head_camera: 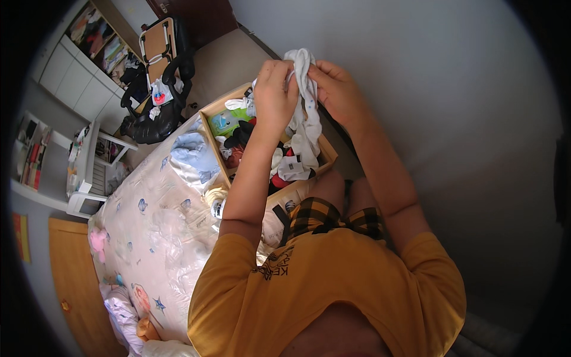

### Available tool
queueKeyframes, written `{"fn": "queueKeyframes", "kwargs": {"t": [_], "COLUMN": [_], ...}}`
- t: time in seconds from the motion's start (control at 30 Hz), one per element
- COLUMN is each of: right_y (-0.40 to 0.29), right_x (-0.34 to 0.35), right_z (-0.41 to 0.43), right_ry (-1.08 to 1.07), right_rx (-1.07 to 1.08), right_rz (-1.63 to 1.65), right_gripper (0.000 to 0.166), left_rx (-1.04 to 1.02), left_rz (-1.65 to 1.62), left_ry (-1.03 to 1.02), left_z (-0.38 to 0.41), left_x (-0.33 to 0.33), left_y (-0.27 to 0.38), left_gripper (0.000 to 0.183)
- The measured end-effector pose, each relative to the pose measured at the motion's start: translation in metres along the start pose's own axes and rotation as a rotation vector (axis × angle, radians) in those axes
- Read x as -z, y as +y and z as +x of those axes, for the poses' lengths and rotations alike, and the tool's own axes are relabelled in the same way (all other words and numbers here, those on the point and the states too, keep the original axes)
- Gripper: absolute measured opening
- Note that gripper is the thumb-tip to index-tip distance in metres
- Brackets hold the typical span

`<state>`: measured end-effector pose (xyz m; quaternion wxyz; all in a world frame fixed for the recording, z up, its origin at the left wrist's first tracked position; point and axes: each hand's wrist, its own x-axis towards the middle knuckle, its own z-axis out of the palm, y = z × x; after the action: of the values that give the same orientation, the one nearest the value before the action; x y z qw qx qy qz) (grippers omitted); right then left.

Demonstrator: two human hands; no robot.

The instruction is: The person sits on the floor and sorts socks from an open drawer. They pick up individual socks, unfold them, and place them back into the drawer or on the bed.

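Both hands hold a white knitted garment [308,102], perhaps tights or long socks, bunched at its top and hanging down over a wooden drawer [329,154]. My left hand [274,91] pinches it from the left. From the right, the fingers and thumb of my right hand [335,89] grip the bunched edge. Inside the drawer are a green package [227,121], dark cloth [241,134], a white folded piece with a black label [292,167] and red cloth [282,180]. My left forearm hides part of the drawer.
The drawer rests at the edge of a bed [147,250] with a patterned cover. Light blue clothing [194,151] and a cream bundle [215,194] lie beside it. A black office chair [154,118] stands beyond the bed, and a grey wall [424,89] rises at the right.
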<state>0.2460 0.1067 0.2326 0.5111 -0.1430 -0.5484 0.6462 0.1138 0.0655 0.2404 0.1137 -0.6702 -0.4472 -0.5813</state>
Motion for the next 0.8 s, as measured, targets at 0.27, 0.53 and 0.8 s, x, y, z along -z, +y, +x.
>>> {"fn": "queueKeyframes", "kwargs": {"t": [0.27,0.53,0.8], "right_y": [0.006,0.012,-0.01], "right_x": [0.007,-0.01,-0.029], "right_z": [0.004,0.002,-0.002], "right_ry": [0.128,0.234,0.122], "right_rx": [0.073,0.354,0.191], "right_rz": [-0.247,-0.341,-0.058], "right_gripper": [0.022,0.023,0.025], "left_rx": [0.351,0.634,0.573], "left_rz": [-0.346,-0.763,-0.73], "left_ry": [0.035,0.09,0.096], "left_z": [-0.008,0.002,0.007], "left_x": [-0.003,0.007,0.015], "left_y": [-0.02,0.008,0.02], "left_gripper": [0.012,0.014,0.014]}}
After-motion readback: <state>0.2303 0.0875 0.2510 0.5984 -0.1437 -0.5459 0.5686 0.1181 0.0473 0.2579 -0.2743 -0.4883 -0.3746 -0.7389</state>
